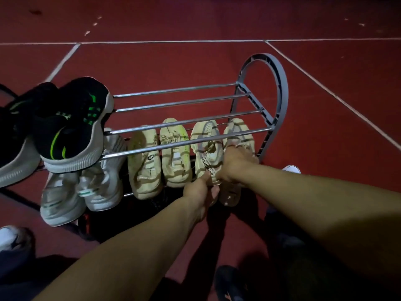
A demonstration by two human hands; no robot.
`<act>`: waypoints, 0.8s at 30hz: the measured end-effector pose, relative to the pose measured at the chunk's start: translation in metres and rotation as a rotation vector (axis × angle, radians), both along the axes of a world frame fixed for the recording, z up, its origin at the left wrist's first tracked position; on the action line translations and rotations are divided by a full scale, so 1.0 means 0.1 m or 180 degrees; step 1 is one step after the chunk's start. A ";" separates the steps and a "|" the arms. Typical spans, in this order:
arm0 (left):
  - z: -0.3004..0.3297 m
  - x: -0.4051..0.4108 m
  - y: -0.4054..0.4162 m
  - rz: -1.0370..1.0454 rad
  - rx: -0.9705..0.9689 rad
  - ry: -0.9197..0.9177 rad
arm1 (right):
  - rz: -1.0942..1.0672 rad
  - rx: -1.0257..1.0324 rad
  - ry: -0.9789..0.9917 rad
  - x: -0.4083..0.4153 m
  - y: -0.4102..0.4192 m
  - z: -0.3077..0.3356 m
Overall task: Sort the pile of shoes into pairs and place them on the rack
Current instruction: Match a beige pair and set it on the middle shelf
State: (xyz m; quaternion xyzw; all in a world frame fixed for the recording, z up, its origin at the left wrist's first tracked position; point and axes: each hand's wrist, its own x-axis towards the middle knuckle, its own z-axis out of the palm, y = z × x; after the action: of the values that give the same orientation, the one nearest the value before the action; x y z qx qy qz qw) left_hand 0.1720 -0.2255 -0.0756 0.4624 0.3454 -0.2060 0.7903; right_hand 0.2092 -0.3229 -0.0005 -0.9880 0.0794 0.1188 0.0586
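Observation:
A grey shoe rack (pixel 280 83) with chrome bars stands on the red floor. On its lower shelf sit a grey-white pair (pixel 65 192), a cream pair (pixel 145 166) and, at the right end, a beige pair. My left hand (pixel 198 190) grips the heel of the beige shoe with the lettered strap (pixel 206 153). My right hand (pixel 234 164) holds the rightmost beige shoe (pixel 237 133) at its collar. A black pair with green marks (pixel 73 124) rests on the top bars at the left.
Red tiled floor with white seams lies all around. The right half of the top bars (pixel 184 101) holds nothing. A white shoe toe (pixel 291 169) shows right of the rack, another white shoe (pixel 8 237) at bottom left, and a dark shoe (pixel 230 283) at the bottom.

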 end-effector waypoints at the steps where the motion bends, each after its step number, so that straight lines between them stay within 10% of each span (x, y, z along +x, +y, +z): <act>1: 0.01 0.02 -0.01 -0.0021 0.0024 0.0002 | 0.0045 -0.0084 0.0071 0.06 -0.05 -0.01; 14: 0.34 -0.18 0.00 -0.0711 0.0354 -0.0043 | 0.0862 0.0095 0.0480 0.09 -0.14 -0.13; 19: 0.34 -0.35 0.14 -0.0881 0.0625 -0.0348 | 0.0387 -0.0278 -0.0774 -0.21 -0.03 -0.21; 24: 0.43 -0.54 0.39 -0.1140 0.0991 -0.0571 | -0.3179 0.3467 -0.0810 -0.48 0.07 -0.38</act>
State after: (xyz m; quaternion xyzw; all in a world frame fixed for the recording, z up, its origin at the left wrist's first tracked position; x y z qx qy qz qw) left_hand 0.1183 -0.1863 -0.0329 0.6487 0.2140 -0.2452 0.6879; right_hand 0.1611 -0.3155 -0.0387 -0.6718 0.4410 -0.0146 0.5950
